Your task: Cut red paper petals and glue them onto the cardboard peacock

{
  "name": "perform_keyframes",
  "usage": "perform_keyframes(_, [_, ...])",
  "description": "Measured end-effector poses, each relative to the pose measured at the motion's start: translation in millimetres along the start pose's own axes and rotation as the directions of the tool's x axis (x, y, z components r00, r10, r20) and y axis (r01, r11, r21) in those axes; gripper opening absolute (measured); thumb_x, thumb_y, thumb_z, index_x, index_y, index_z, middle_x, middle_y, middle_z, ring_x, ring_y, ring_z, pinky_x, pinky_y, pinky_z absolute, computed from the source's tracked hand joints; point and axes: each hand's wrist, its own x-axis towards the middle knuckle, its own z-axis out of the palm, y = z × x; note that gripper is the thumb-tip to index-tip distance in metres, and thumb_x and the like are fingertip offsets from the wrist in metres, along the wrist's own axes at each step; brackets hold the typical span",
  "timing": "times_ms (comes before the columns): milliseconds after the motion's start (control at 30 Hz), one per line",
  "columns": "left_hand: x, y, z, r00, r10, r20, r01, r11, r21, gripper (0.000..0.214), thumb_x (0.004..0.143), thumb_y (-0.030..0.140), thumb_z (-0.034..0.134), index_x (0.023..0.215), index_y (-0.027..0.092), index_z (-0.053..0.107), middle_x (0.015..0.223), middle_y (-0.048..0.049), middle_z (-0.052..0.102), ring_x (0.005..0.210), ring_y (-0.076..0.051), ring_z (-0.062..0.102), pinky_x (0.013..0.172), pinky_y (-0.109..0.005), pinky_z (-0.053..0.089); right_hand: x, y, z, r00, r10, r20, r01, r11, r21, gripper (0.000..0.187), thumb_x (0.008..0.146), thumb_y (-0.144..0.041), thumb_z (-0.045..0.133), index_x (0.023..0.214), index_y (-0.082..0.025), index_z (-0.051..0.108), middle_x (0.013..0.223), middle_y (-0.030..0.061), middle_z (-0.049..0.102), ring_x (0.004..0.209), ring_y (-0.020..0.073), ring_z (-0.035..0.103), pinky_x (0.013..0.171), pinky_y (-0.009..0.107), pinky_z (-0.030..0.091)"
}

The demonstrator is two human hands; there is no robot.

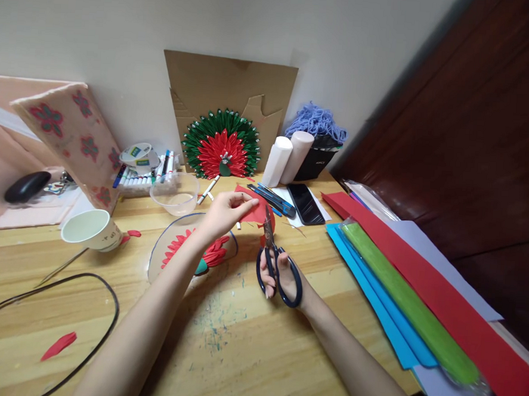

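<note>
Between the thumb and fingers of my left hand point(227, 213) is a piece of red paper point(259, 211), held above the table. My right hand point(289, 277) grips a pair of scissors point(269, 234) by its dark blue handles, with the blades pointing away at the paper's right edge. Under my left forearm lies a clear round sheet point(157, 251) with a dark rim. It carries red petals point(216, 252) and a green piece point(201, 267), partly hidden by the arm. A small red scrap point(262, 241) shows just below the paper, beside the blades.
Behind my hands, a green and red peacock craft point(225, 148) leans on cardboard point(231, 76). Utility knives point(273, 200) and a phone point(306, 203) lie nearby. Colored sheets point(420, 291) cover the right side. On the left stand a paper cup point(92, 229) and a looped cable point(117, 308).
</note>
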Motion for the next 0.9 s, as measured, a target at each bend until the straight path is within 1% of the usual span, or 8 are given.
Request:
perform_keyframes(200, [0.7,-0.5,-13.3,0.999,-0.019,0.041,0.018,1.000,0.024,0.034,0.074,0.046,0.062,0.075,0.012,0.067,0.062,-0.0014,0.060,0.054,-0.009,0.049,0.050,-0.021,0.036,-5.0,-9.7,8.8,0.999,0.039,-0.024,-0.038,0.999,0.010,0.061,0.044,-0.070,0.071,0.067,-0.019,0.045,0.043,-0.0110,0.040,0.029,0.0045,0.038,0.027,0.017,0.035])
perform_keyframes(367, [0.1,1.8,-24.9,0.996,-0.044,0.071,0.047,0.999,-0.028,0.030,0.075,0.042,0.064,0.077,0.013,0.067,0.073,-0.0042,0.068,0.065,-0.011,0.059,0.063,-0.022,0.045,-9.4,-13.9,14.0,0.999,0.029,-0.042,-0.032,0.997,-0.070,0.061,0.045,-0.071,0.068,0.066,-0.019,0.044,0.047,-0.0109,0.039,0.029,0.0019,0.034,0.027,0.015,0.035])
perform_keyframes(500, [0.8,-1.2,-26.7,0.998,-0.059,0.027,0.062,0.993,-0.099,0.031,0.072,0.042,0.067,0.082,0.013,0.066,0.079,-0.0070,0.070,0.074,-0.015,0.064,0.071,-0.027,0.049,-13.3,-14.9,13.9,1.000,-0.003,-0.027,-0.001,0.991,-0.135,0.058,0.051,-0.071,0.066,0.066,-0.019,0.045,0.045,-0.0104,0.039,0.029,0.0029,0.035,0.027,0.016,0.034])
perform_keyframes(600, [2.4,-2.4,-24.7,0.998,-0.061,-0.014,0.058,0.987,-0.152,0.035,0.069,0.045,0.069,0.083,0.013,0.064,0.078,-0.0071,0.069,0.075,-0.017,0.065,0.069,-0.028,0.049,-13.8,-13.8,12.2,1.000,-0.013,-0.008,0.012,0.990,-0.140,0.059,0.052,-0.072,0.065,0.067,-0.018,0.046,0.043,-0.0105,0.039,0.028,0.0040,0.036,0.027,0.017,0.033])
perform_keyframes(667, [3.4,-0.7,-22.5,0.992,-0.080,-0.093,0.066,0.988,-0.143,0.039,0.068,0.048,0.069,0.084,0.013,0.062,0.075,-0.0052,0.067,0.071,-0.016,0.063,0.065,-0.026,0.047,-11.5,-11.0,8.9,1.000,-0.023,0.003,0.023,0.994,-0.111,0.061,0.053,-0.074,0.063,0.068,-0.018,0.047,0.041,-0.0105,0.040,0.028,0.0049,0.038,0.028,0.016,0.034])
perform_keyframes(733, [3.5,2.7,-18.9,0.972,-0.145,-0.183,0.125,0.986,-0.114,0.042,0.067,0.052,0.067,0.083,0.014,0.062,0.071,-0.0028,0.063,0.065,-0.015,0.060,0.060,-0.025,0.045,-7.2,-6.7,3.3,1.000,-0.015,0.026,0.017,0.999,-0.052,0.062,0.052,-0.076,0.063,0.069,-0.017,0.048,0.038,-0.0101,0.040,0.028,0.0060,0.040,0.028,0.016,0.035])
perform_keyframes(800, [2.1,6.5,-12.5,0.945,-0.269,-0.186,0.244,0.959,-0.147,0.042,0.067,0.055,0.067,0.077,0.014,0.061,0.067,-0.0015,0.059,0.060,-0.014,0.056,0.056,-0.025,0.043,-2.3,-2.1,-3.3,0.998,0.006,0.057,-0.007,1.000,0.019,0.063,0.051,-0.076,0.063,0.068,-0.018,0.048,0.036,-0.0091,0.042,0.027,0.0075,0.042,0.028,0.017,0.036])
perform_keyframes(900, [-2.6,9.5,3.5,0.891,-0.454,-0.001,0.432,0.849,-0.304,0.038,0.062,0.050,0.073,0.066,0.015,0.058,0.065,-0.0018,0.057,0.059,-0.013,0.054,0.055,-0.025,0.042,2.1,2.3,-10.6,0.999,-0.027,0.046,0.023,0.997,0.078,0.063,0.051,-0.077,0.063,0.066,-0.018,0.045,0.035,-0.0083,0.044,0.026,0.0088,0.043,0.027,0.017,0.036])
